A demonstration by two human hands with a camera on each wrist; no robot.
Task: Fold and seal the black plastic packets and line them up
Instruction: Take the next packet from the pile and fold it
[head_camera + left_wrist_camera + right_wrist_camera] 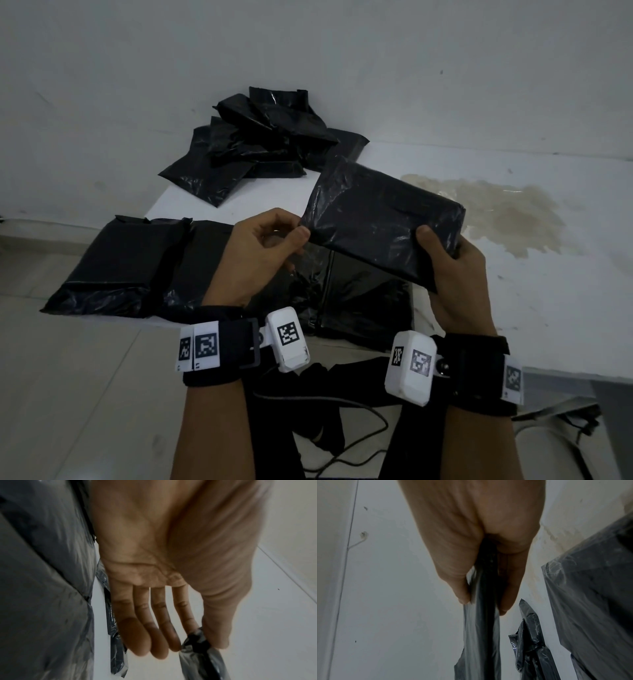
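Observation:
I hold one folded black plastic packet (383, 219) up over the white table (534, 294), tilted down to the right. My left hand (295, 236) pinches its near left corner between thumb and forefinger. In the left wrist view that hand (197, 642) has its other fingers straight, and the corner of the packet (205, 662) shows. My right hand (442, 251) grips the packet's right end, thumb on top. The right wrist view shows this hand (483, 605) clamped on the packet's edge (479, 642). Folded packets (116, 263) lie side by side at the table's front left.
A loose pile of black packets (260, 137) lies at the back of the table against the wall. More folded packets (363, 298) lie under my hands. A brownish stain (496, 212) marks the table on the right. Cables (342, 407) run across the floor below.

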